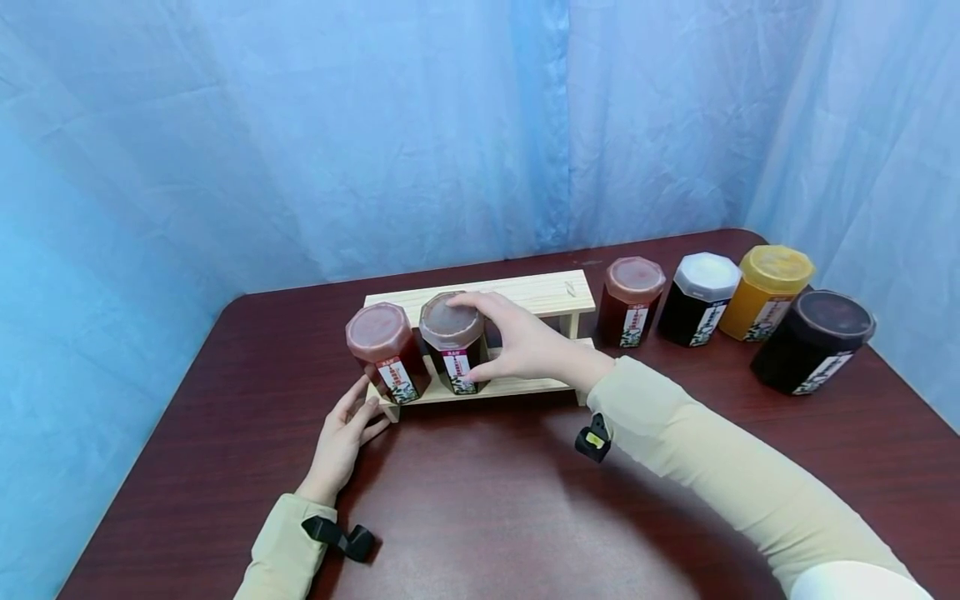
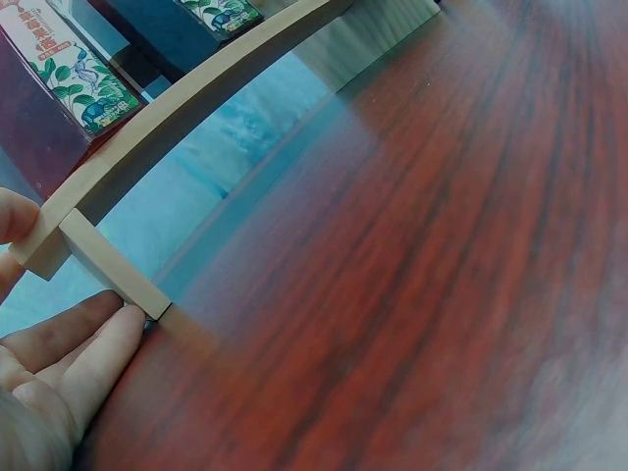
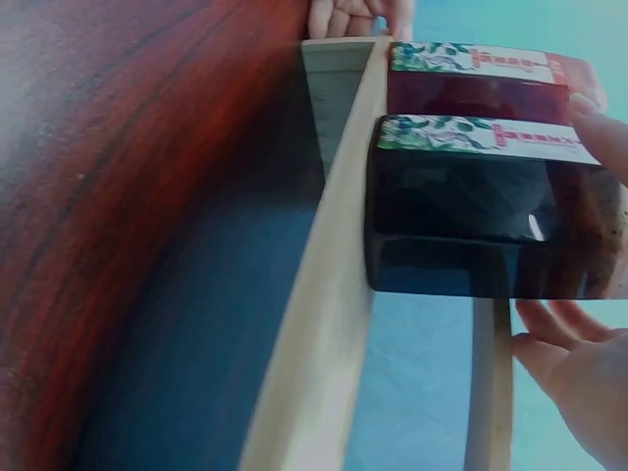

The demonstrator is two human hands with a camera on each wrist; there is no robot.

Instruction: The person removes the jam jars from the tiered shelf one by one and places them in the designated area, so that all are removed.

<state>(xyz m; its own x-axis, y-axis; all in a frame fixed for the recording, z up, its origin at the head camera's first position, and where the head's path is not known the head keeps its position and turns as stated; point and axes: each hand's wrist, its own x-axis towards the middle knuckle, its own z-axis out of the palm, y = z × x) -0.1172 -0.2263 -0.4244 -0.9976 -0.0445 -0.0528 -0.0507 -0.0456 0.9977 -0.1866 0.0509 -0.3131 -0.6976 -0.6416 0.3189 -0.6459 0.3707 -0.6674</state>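
Note:
My right hand (image 1: 528, 337) grips a dark octagonal jar (image 1: 450, 342) with a greyish lid, thumb on its front and fingers over the lid. That jar is upright at the lower step of a two-tier wooden rack (image 1: 525, 292). In the right wrist view the jar (image 3: 461, 211) meets the front board, with fingertips behind it. Just to its left, a red jar (image 1: 382, 346) with a pinkish lid is on the same step. My left hand (image 1: 341, 437) touches the rack's left end. Its fairly straight fingers (image 2: 103, 358) lie against the rack's foot in the left wrist view.
Right of the rack stand a red jar (image 1: 632, 300), a black jar with a white lid (image 1: 697, 300), a yellow jar (image 1: 765, 292) and a dark jar (image 1: 810, 342). The dark red table (image 1: 480, 500) borders a blue curtain (image 1: 412, 142) behind.

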